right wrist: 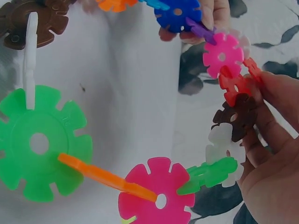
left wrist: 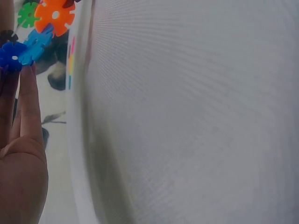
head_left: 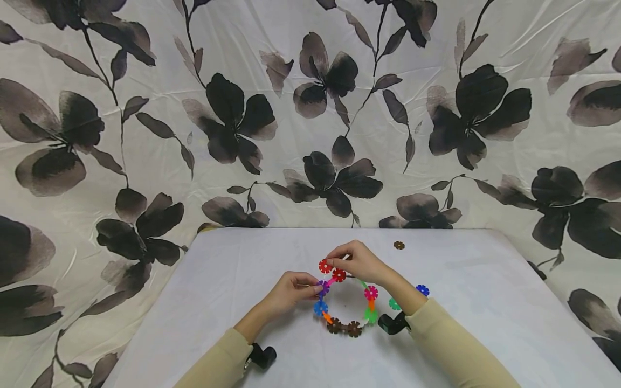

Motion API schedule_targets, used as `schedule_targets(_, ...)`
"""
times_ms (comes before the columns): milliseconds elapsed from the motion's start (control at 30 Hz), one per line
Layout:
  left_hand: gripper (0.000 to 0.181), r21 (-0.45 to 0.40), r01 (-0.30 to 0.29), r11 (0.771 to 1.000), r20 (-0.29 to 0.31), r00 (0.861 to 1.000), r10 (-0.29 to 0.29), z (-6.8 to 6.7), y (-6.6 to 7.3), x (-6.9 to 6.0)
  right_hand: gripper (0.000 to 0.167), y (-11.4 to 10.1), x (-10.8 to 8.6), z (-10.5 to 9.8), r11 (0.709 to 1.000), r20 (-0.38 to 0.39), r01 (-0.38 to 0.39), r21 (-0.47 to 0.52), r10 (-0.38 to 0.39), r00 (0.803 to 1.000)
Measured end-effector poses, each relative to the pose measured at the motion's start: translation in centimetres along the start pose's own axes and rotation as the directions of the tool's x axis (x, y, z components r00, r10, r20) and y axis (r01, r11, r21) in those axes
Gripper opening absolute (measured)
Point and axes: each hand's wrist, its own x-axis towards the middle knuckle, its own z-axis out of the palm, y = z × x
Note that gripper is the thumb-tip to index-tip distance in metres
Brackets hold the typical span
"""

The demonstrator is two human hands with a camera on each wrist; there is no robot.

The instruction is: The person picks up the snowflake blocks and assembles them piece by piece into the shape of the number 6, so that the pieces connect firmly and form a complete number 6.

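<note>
Notched plastic discs of many colours are joined in a ring; its green disc (head_left: 371,316) and brown disc (head_left: 354,329) are at the near side in the head view. The left hand (head_left: 290,292) pinches the ring at its left side, by the purple disc (head_left: 323,288). At the ring's top the right hand (head_left: 361,263) pinches a red disc (head_left: 324,266), beside another red disc (head_left: 339,275) of the ring. In the right wrist view the right hand's fingers (right wrist: 268,121) lie behind the brown and white discs. The left wrist view shows blue discs (left wrist: 35,45) at the left fingertips.
Loose on the white table (head_left: 291,355) are a brown disc (head_left: 399,245) at the back, a blue disc (head_left: 422,290) and a green disc (head_left: 394,304) near the right forearm. A flowered cloth (head_left: 271,161) hangs behind the table.
</note>
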Motion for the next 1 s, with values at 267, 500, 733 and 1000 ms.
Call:
schedule_targets(267, 0.020, 0.014, 0.014, 1.000, 0.005, 1.000, -0.014, 0.04, -0.10, 0.06, 0.016, 0.47, 0.02, -0.06, 1.000, -0.003, 0.021, -0.001, -0.021, 1.000)
schedule_targets(500, 0.017, 0.017, 0.019, 1.000, -0.004, 1.000, -0.019, 0.03, -0.16, 0.05, 0.014, 0.83, 0.05, -0.32, 0.999, -0.002, 0.030, -0.024, -0.030, 1.000)
schedule_targets(733, 0.018, 0.029, -0.003, 1.000, -0.001, 1.000, 0.003, -0.15, -0.35, 0.06, 0.014, 0.91, 0.53, -0.48, 0.995, 0.040, 0.076, -0.057, -0.074, 0.996)
schedule_targets(1000, 0.019, 0.057, -0.018, 0.998, 0.011, 1.000, 0.018, -0.15, -0.56, -0.07, 0.013, 0.67, 0.87, -0.54, 0.997, 0.098, 0.057, -0.045, -0.053, 0.994)
